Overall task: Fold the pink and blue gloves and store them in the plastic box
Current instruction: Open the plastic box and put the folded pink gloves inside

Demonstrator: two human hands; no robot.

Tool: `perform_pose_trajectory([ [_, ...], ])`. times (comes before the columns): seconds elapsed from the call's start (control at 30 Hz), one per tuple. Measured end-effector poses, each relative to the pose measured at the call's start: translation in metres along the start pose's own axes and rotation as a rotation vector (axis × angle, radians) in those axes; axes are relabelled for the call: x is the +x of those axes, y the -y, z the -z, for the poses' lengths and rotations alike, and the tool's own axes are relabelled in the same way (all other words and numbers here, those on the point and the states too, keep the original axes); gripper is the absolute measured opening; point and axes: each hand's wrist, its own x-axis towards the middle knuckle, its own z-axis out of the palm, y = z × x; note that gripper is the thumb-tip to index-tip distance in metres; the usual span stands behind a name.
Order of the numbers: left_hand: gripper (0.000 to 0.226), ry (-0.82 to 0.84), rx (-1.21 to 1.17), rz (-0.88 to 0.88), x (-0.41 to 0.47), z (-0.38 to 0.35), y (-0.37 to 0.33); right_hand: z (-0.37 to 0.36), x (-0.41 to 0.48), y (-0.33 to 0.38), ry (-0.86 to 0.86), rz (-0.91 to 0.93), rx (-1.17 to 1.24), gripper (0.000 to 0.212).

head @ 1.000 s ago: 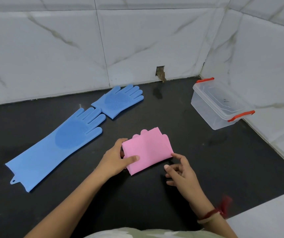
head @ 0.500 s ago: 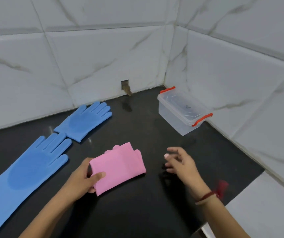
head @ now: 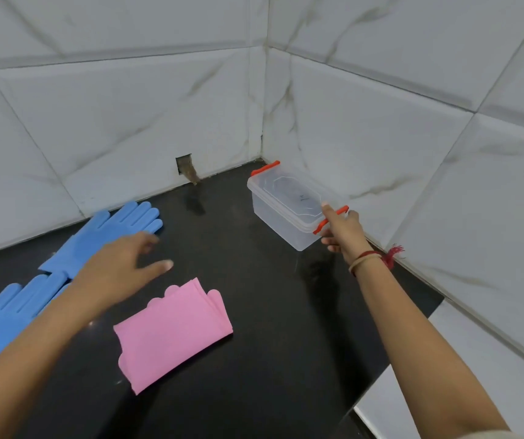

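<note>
Left hand [head: 121, 264] hovers over the worktop [head: 270, 312], fingers released. Right hand [head: 341, 231] grasps the plastic box [head: 279, 213] at its near red clip [head: 342, 210]. Folded pink gloves [head: 172, 331] lie flat.

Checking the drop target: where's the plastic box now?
Head view, right of centre: plastic box in the counter's far corner, right hand gripping its near clip.

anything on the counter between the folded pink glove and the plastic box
Nothing. In the head view the black counter between the folded pink glove and the plastic box is bare.
</note>
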Motion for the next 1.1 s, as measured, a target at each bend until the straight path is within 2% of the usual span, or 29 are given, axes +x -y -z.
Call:
perform_pose_trajectory([
  [0.07,0.054,-0.076,0.009,-0.210,0.026,-0.010,-0.041,-0.006,0.003,-0.001,-0.002,0.001,0.039,0.046],
  [0.13,0.056,-0.076,0.031,-0.389,0.051,-0.025,-0.086,-0.009,0.004,-0.003,-0.008,0.002,0.093,0.034],
  [0.23,0.067,-0.043,0.177,-0.540,0.084,-0.049,-0.144,-0.008,0.006,-0.004,-0.017,0.029,0.144,0.014],
  [0.37,0.077,0.165,0.265,-0.499,0.120,-0.074,-0.185,-0.004,0.005,-0.009,0.001,0.070,0.158,0.011],
  [0.47,0.077,0.261,0.304,-0.450,0.135,-0.085,-0.193,-0.001,0.004,-0.014,0.024,0.090,0.149,0.011],
  [0.67,0.076,0.281,0.340,-0.443,0.140,-0.088,-0.193,0.001,-0.002,-0.017,0.033,0.094,0.175,0.023],
  [0.77,0.075,0.268,0.348,-0.457,0.140,-0.088,-0.192,0.007,-0.007,-0.020,0.055,-0.008,0.309,0.024],
  [0.83,0.074,0.248,0.343,-0.465,0.140,-0.089,-0.191,0.010,-0.010,-0.020,0.009,-0.060,0.226,0.023],
  [0.9,0.075,0.232,0.337,-0.472,0.142,-0.091,-0.189,0.014,-0.008,-0.020,-0.204,0.077,-0.045,0.049],
  [0.97,0.075,0.209,0.332,-0.481,0.142,-0.093,-0.189,0.013,-0.012,-0.007,-0.395,0.333,-0.237,0.066],
  [1.03,0.075,0.201,0.322,-0.485,0.142,-0.094,-0.188,0.001,-0.011,0.013,-0.381,0.528,-0.350,0.062],
  [1.1,0.076,0.200,0.318,-0.481,0.140,-0.094,-0.188,-0.019,0.001,0.033,-0.246,0.620,-0.466,0.055],
])
